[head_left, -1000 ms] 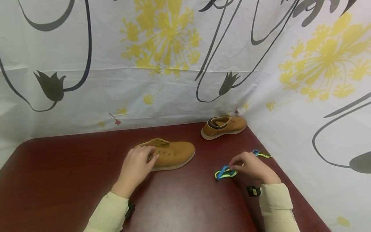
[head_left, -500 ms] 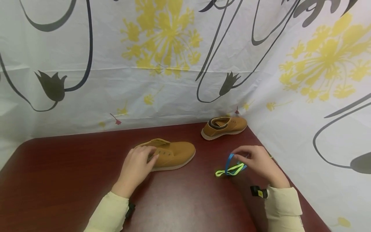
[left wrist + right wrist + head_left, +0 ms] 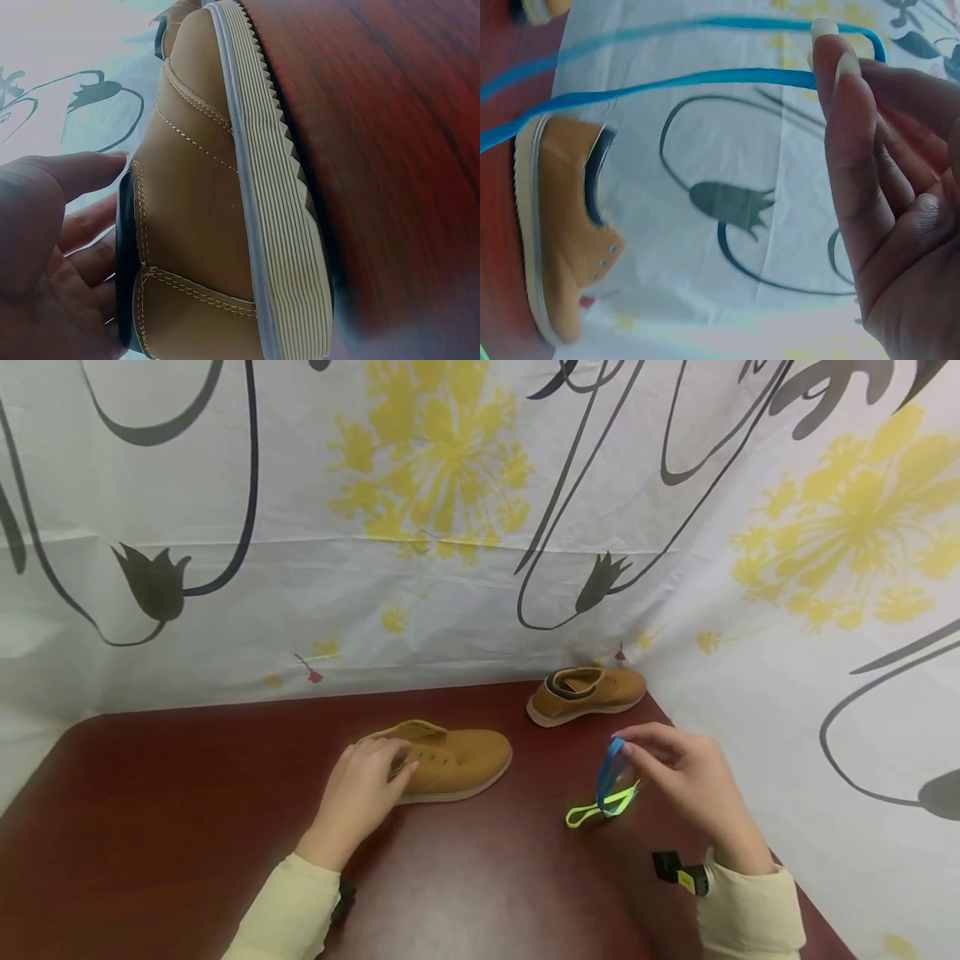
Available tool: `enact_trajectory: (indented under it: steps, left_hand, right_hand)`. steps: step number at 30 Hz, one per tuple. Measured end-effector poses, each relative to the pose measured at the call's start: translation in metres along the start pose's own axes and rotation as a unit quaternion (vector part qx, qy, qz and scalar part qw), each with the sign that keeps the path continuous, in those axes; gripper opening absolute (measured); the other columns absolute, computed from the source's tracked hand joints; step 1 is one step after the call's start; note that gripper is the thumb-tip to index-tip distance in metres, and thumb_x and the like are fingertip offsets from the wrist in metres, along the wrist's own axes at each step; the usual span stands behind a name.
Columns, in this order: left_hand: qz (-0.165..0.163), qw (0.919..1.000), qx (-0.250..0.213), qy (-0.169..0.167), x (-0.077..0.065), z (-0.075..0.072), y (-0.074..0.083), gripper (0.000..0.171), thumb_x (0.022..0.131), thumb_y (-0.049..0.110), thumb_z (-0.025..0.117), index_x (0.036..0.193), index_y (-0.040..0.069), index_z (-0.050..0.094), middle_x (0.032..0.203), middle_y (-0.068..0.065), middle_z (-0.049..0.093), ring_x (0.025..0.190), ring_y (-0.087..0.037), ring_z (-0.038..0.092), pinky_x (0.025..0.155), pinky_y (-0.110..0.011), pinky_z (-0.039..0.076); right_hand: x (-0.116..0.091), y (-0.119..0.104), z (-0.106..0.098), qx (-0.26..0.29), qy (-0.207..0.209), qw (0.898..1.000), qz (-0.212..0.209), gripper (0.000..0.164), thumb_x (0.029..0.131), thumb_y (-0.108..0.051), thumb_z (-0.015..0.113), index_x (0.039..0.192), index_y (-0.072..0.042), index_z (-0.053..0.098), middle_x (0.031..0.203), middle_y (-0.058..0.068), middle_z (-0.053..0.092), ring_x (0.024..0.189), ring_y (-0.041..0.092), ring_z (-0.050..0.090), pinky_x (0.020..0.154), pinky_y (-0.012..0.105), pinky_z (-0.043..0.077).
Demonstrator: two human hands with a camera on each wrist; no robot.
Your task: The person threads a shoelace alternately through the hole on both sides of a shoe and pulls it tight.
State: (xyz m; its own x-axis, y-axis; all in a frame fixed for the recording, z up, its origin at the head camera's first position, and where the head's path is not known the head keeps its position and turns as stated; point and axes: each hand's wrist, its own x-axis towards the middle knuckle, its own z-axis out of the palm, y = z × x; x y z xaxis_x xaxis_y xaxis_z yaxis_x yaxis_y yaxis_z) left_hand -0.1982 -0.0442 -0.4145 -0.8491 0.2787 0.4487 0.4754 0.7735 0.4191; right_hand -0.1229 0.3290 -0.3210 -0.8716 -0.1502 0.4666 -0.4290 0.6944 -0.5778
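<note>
A tan lace-up shoe (image 3: 465, 758) lies on the dark red table, its eyelets bare of lace. My left hand (image 3: 363, 785) rests at its dark-lined opening, fingers relaxed; in the left wrist view the thumb (image 3: 90, 171) is at the collar's edge and the other fingers are partly hidden behind the collar. My right hand (image 3: 686, 777) pinches a blue shoelace (image 3: 609, 772) between thumb and fingertips, lifting it in a loop. The lace's two strands run off to the left in the right wrist view. Below, a yellow-green shoelace (image 3: 581, 817) lies folded on the table.
A second tan shoe (image 3: 600, 692) stands at the table's back right corner. Patterned white cloth (image 3: 262, 577) hangs behind and to the right of the table (image 3: 187, 827).
My right hand has risen from the laces and drawn back rightward, pulling the blue shoelace up into a taller loop. The left hand stays at the shoe. The head view has shifted slightly.
</note>
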Motion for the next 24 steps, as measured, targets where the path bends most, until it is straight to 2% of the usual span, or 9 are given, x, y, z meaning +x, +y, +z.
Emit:
enact_trajectory:
  steps: [3,8,15,19,22,24]
  left_hand:
    - [0.001,1.0000,0.003,0.001,0.000,0.000,0.000,0.023,0.089,0.023,0.079,0.106,0.010,0.076,0.101,-0.005,0.077,0.097,-0.025,0.071,0.091,-0.047,0.055]
    - [0.001,1.0000,0.005,0.001,0.000,-0.001,0.000,0.022,0.090,0.024,0.078,0.106,0.010,0.076,0.100,-0.004,0.077,0.097,-0.024,0.071,0.093,-0.046,0.055]
    - [-0.006,1.0000,-0.002,-0.001,-0.001,-0.002,0.001,0.022,0.090,0.025,0.078,0.107,0.011,0.076,0.100,-0.003,0.077,0.098,-0.024,0.071,0.095,-0.046,0.055]
    - [-0.011,0.9998,-0.014,0.010,-0.001,-0.005,0.003,0.023,0.090,0.024,0.078,0.110,0.011,0.075,0.104,-0.004,0.076,0.100,-0.025,0.070,0.093,-0.047,0.056]
    - [-0.008,0.9991,-0.035,0.024,0.000,-0.009,0.009,0.022,0.091,0.022,0.077,0.110,0.012,0.075,0.105,-0.002,0.075,0.099,-0.024,0.069,0.088,-0.045,0.057]
    - [-0.004,0.9978,-0.064,0.014,0.000,-0.011,0.015,0.020,0.092,0.023,0.075,0.110,0.014,0.075,0.101,0.002,0.074,0.094,-0.019,0.068,0.082,-0.040,0.057]
  right_hand:
    - [0.002,-0.009,0.003,0.055,-0.004,0.998,-0.017,0.018,0.093,0.005,0.067,0.107,-0.005,0.073,0.079,-0.004,0.077,0.062,0.008,0.073,0.060,0.020,0.057]
    - [0.009,-0.023,0.012,0.142,-0.030,0.989,-0.040,0.020,0.094,0.010,0.062,0.109,0.001,0.070,0.093,-0.007,0.078,0.071,0.014,0.077,0.064,0.029,0.062]
    - [0.025,-0.049,0.020,0.094,-0.031,0.991,-0.086,0.025,0.090,0.008,0.069,0.105,-0.011,0.075,0.101,-0.015,0.075,0.087,0.002,0.073,0.075,0.017,0.057]
    - [0.033,-0.064,0.027,0.146,-0.062,0.981,-0.110,0.026,0.089,0.012,0.068,0.104,-0.008,0.075,0.101,-0.009,0.077,0.089,0.006,0.073,0.077,0.020,0.059]
    - [0.038,-0.072,0.034,0.186,-0.080,0.968,-0.147,0.028,0.088,0.015,0.066,0.105,-0.006,0.075,0.101,-0.001,0.077,0.091,0.009,0.073,0.077,0.022,0.059]
    - [0.041,-0.074,0.039,0.207,-0.088,0.958,-0.179,0.031,0.087,0.017,0.065,0.106,-0.005,0.074,0.103,0.004,0.077,0.094,0.012,0.073,0.079,0.023,0.059]
